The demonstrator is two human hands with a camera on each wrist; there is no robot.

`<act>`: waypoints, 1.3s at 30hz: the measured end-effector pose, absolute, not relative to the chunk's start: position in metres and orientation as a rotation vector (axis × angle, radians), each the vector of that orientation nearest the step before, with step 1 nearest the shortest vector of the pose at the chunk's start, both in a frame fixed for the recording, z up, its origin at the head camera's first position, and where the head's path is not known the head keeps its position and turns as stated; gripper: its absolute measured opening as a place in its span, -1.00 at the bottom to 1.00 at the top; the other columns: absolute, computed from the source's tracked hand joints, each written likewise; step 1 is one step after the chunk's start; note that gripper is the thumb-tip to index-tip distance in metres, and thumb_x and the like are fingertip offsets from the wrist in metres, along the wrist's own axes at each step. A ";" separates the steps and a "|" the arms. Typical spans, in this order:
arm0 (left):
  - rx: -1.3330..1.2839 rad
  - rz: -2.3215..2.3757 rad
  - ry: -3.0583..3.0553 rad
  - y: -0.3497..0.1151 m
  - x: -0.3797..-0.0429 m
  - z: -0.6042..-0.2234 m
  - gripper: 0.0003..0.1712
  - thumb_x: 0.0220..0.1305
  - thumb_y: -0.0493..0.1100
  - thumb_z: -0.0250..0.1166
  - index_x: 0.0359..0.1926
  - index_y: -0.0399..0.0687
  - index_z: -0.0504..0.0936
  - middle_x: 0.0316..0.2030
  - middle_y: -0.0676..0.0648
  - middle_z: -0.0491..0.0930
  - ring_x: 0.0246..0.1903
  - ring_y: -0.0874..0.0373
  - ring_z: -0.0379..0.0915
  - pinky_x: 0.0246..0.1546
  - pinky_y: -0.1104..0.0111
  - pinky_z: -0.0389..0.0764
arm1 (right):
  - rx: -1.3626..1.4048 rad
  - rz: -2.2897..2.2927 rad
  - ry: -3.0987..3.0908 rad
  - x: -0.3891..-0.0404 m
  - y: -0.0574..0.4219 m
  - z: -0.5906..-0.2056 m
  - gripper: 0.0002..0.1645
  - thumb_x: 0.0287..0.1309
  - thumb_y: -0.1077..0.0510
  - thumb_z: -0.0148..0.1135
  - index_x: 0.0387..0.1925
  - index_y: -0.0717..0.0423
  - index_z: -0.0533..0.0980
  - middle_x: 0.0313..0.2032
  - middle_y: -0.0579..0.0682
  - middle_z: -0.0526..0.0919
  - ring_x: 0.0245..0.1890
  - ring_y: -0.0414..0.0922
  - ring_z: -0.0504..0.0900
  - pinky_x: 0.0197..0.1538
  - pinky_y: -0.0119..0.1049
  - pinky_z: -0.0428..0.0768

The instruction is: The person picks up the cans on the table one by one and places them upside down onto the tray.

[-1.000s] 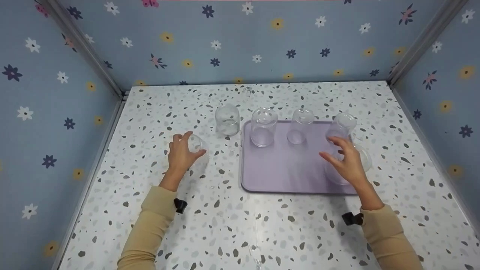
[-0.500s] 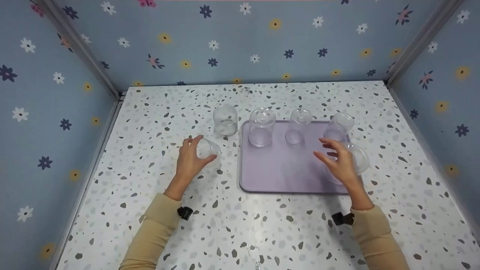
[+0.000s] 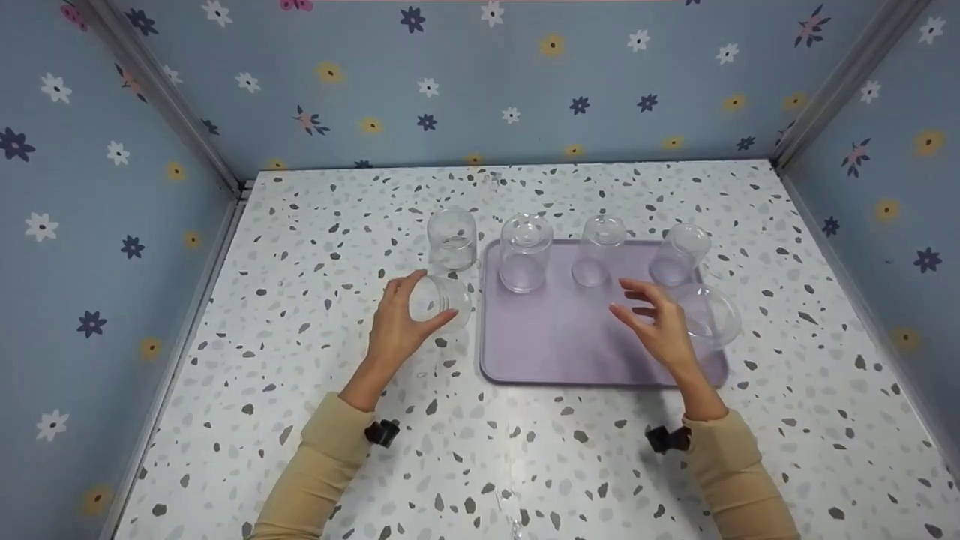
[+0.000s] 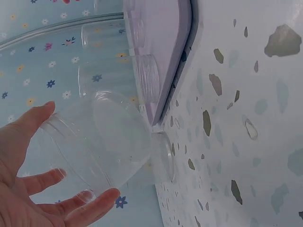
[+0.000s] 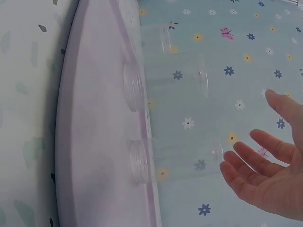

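Head view: left hand (image 3: 396,324) holds glass (image 3: 444,294) seemingly just outside tray edge (image 3: 484,322).

"Where's the head view from?"

"Up high, facing forward and down over the tray (image 3: 555,345)."

"And the wrist ones?"

"Close in, tipped sideways, past left hand (image 4: 23,205) and right hand (image 5: 274,184); both share tray and flowered wall (image 4: 52,71)."

We wear a left sleeve (image 3: 322,461) and a right sleeve (image 3: 731,469), both plain beige and lightly creased. At their ends there are a left device (image 3: 383,433) and a right device (image 3: 664,439), small, black and blocky. Our left hand (image 3: 396,322) and right hand (image 3: 664,330) are bare.
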State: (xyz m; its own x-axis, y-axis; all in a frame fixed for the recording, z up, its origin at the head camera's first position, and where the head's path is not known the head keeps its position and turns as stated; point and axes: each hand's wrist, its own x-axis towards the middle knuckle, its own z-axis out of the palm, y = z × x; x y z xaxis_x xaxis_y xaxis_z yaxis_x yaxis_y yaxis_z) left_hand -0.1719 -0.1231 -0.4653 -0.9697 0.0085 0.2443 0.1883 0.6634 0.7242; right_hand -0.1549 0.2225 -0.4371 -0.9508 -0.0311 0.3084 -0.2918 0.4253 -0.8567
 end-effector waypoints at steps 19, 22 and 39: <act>-0.282 -1.415 -2.501 -0.103 -0.158 -0.463 -0.18 -0.12 0.16 0.37 0.16 -0.10 0.36 -0.02 -0.21 0.39 -0.23 -0.08 0.40 -0.22 0.15 0.46 | 0.477 1.744 -2.448 -0.153 0.204 -0.453 -0.47 -0.09 0.40 0.27 0.00 0.43 0.38 -0.04 0.28 0.47 -0.09 0.12 0.46 -0.13 0.06 0.45; -0.281 -1.446 -2.503 -0.098 -0.156 -0.462 -0.19 -0.10 0.17 0.35 0.16 -0.07 0.35 -0.01 -0.16 0.39 -0.23 -0.01 0.40 -0.22 0.22 0.46 | 0.535 1.776 -2.445 -0.152 0.200 -0.455 -0.43 -0.10 0.40 0.28 0.02 0.44 0.36 -0.01 0.27 0.45 -0.07 0.12 0.44 -0.13 0.10 0.44; -0.350 -1.734 -2.414 -0.070 -0.148 -0.472 -0.24 0.01 0.09 0.30 0.20 -0.11 0.29 -0.02 -0.15 0.37 -0.24 0.01 0.46 -0.30 0.26 0.54 | 0.697 1.973 -2.411 -0.149 0.184 -0.460 -0.28 -0.14 0.48 0.26 0.11 0.52 0.20 0.10 0.37 0.28 0.05 0.21 0.31 -0.06 0.16 0.36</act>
State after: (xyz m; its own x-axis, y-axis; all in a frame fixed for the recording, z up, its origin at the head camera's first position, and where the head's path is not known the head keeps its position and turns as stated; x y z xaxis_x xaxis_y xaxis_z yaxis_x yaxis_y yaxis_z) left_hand -0.1483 -0.0700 -0.4723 -0.9617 0.1020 0.2544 0.2737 0.3051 0.9121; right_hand -0.1493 0.1840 -0.4603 -0.9034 -0.3610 0.2314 -0.2982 0.1411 -0.9440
